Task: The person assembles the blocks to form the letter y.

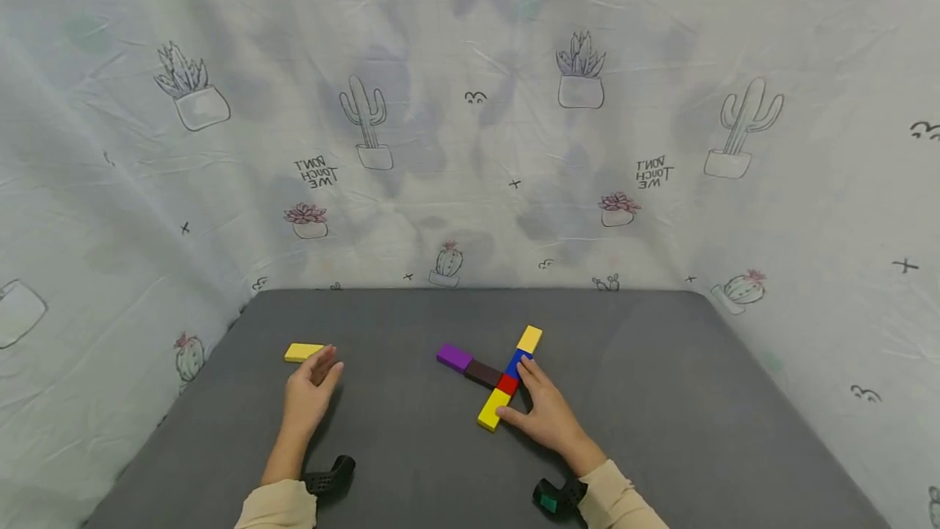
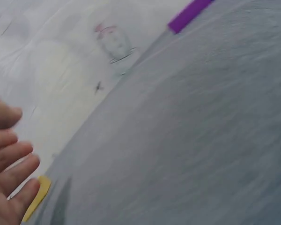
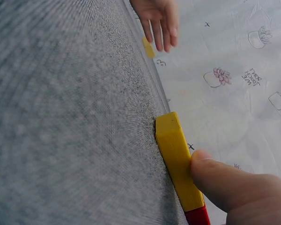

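A row of blocks lies on the dark grey table: a near yellow block, a red block, a blue block and a paler yellow block at the far end. From the red one, a dark brown block and a purple block run off to the left. My right hand touches the row's right side, thumb against the near yellow block, fingers at the blue one. On the left, my left hand holds nothing, its fingers extended beside a separate yellow block, which it partly hides.
The dark grey tabletop reaches back to a pale curtain printed with cactus drawings, which also hangs along both sides. A black wrist device sits on the left forearm, another wrist device on the right.
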{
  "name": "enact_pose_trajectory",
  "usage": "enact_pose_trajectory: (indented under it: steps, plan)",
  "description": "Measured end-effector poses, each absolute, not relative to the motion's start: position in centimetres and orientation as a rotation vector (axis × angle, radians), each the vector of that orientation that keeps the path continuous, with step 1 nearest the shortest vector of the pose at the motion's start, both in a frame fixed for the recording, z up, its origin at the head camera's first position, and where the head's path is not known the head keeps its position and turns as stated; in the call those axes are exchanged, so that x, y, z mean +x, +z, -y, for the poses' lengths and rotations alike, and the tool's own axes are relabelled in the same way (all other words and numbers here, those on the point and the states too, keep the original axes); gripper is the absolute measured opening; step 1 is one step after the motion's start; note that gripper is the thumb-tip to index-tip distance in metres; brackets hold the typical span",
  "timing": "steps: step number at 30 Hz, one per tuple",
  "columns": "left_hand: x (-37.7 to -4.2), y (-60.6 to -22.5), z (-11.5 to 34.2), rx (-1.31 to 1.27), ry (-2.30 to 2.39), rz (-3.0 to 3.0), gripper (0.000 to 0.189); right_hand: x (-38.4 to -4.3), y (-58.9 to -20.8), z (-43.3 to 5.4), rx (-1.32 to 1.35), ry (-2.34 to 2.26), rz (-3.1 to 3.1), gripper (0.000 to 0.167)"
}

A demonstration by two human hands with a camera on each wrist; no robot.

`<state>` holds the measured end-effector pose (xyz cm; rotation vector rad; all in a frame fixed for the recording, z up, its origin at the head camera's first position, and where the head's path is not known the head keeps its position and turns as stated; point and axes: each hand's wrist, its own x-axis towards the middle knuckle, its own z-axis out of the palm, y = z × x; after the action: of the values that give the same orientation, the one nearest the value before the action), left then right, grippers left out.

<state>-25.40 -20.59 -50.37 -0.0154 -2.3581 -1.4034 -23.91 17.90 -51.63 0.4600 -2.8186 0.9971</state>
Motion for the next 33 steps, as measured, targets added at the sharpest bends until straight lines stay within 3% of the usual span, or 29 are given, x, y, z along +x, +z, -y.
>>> enact_pose_trajectory:
  steps: [11,20,33]
  plan:
    - [-25.8,-51.1,24.1,0.387,-1.200,2.337,0.059,-24.0,-51.7,-17.8,0.448,0.999,2.824,0.091]
    - [-27.3,-51.7,25.1,0.421,-1.008,2.562,0.073,-23.8,-51.7,-17.8,0.428,1.010,2.855,0.091]
    - [-28.3,-51.3,25.4,0.429,-0.959,2.640,0.072,-23.9,-51.6,-17.8,0.435,1.012,2.859,0.090]
